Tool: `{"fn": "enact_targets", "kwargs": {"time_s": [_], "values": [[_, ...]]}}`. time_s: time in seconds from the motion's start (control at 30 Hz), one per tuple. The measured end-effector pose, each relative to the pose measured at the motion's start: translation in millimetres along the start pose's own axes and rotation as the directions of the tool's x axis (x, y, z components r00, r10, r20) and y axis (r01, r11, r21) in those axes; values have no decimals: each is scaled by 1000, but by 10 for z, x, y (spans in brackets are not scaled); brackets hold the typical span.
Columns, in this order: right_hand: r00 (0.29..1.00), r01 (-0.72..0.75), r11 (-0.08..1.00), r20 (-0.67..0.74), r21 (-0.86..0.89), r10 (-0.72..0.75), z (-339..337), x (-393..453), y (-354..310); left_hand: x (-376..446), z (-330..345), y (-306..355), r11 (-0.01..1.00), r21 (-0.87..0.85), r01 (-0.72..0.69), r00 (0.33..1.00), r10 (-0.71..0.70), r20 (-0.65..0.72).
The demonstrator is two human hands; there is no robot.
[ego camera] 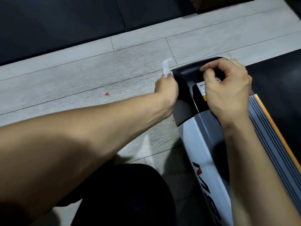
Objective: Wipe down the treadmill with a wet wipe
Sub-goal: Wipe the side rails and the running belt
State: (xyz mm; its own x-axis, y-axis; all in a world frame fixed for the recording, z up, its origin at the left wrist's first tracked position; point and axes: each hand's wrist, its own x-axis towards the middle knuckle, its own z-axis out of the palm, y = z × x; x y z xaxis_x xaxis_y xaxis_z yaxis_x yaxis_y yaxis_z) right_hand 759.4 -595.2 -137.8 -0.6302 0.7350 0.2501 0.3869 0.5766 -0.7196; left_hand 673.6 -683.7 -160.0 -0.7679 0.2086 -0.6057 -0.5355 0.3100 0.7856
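Head view: the treadmill (203,144) lies low on the floor (81,82), running from the lower right up to its black end cap (187,75) near the frame's centre. The white side rail (206,160) carries black and red lettering, cut off at the bottom edge; a grey ribbed strip (268,136) with an orange edge runs alongside the black belt (276,79). The left hand (166,87) is closed on a white wipe (166,67), fingers curled round it, held against the outer left corner of the end cap; a crumpled tail of the wipe sticks up above the hand. The right hand (228,88) rests on top of the end cap with fingers curled down onto its surface, partly covering a white label (202,87); whether it pinches anything cannot be told. A small red speck (107,94) lies on the floor well left of the treadmill. Dark mats (65,22) border the floor along the top. A dark-clothed knee (122,193) fills the lower middle.
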Motion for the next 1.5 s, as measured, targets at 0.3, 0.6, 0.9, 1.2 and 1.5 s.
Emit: {"fn": "enact_targets", "kwargs": {"time_s": [0.3, 0.6, 0.9, 1.2, 1.5], "values": [[1000, -16, 1000, -4, 11, 16, -16, -18, -6, -479, -77, -157, 865, 500, -24, 959, -121, 255], [999, -41, 998, -8, 38, 41, -3, 5, -5, -90, -82, -72, 850, 469, -240, 971, 212, 113], [898, -166, 857, -285, 489, 336, -113, 88, -50, -354, -336, -93, 335, 552, -764, 642, 488, 592], [807, -89, 774, -410, 626, 424, -158, 113, 12, -353, -71, 155, 5, 315, -949, 303, 296, 906], [885, -100, 851, -345, 516, 313, -291, 117, 27, -416, -78, 357, -127, 333, -934, 250, 435, 865]]}}
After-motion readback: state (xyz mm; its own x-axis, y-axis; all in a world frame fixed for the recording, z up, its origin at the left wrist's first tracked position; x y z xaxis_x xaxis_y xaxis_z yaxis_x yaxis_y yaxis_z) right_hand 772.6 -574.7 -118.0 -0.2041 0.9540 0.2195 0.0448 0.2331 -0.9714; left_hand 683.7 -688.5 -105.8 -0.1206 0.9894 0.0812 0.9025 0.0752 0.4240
